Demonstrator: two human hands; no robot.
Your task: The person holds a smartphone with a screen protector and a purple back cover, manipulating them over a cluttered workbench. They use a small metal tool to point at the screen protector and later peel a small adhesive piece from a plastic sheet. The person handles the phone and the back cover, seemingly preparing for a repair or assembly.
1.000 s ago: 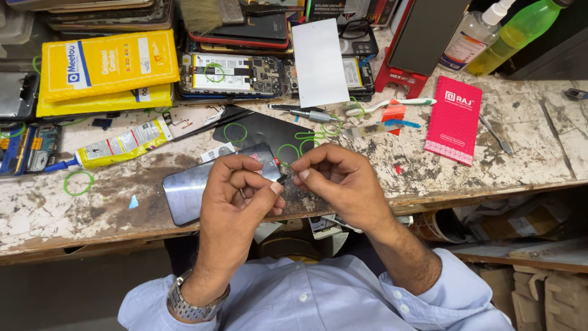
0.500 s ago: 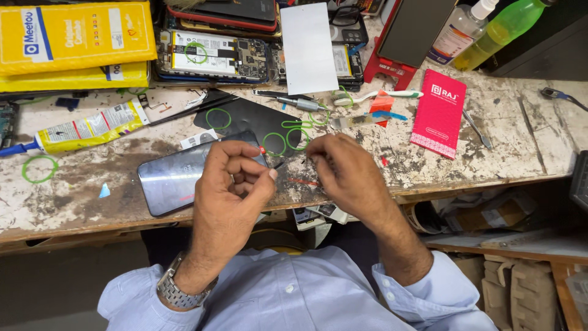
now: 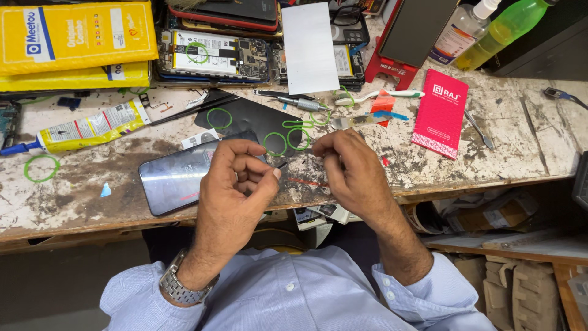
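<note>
Over the worn workbench (image 3: 73,202), just above the dark phone (image 3: 174,181), the left hand (image 3: 239,184) pinches a thin black strip (image 3: 282,164) between thumb and forefinger while the right hand (image 3: 352,168), fingers curled shut, meets it near green rubber bands (image 3: 288,140), apparently for fine control.

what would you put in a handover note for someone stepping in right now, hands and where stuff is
Left hand: curled, fingertips pinched on a small dark piece; too small to tell what it is.
Right hand: fingers bent down and pinched just beside the left, over the bench edge.
Phone: flat, glossy side up, on the worn workbench, partly under the left hand.
Nearby: green rubber bands by the black panel, glue tube to the left, red booklet to the right, opened phones at the back.
Done: phone laid out, small piece picked up.
Left: the piece is not set down or fitted anywhere yet.
</note>
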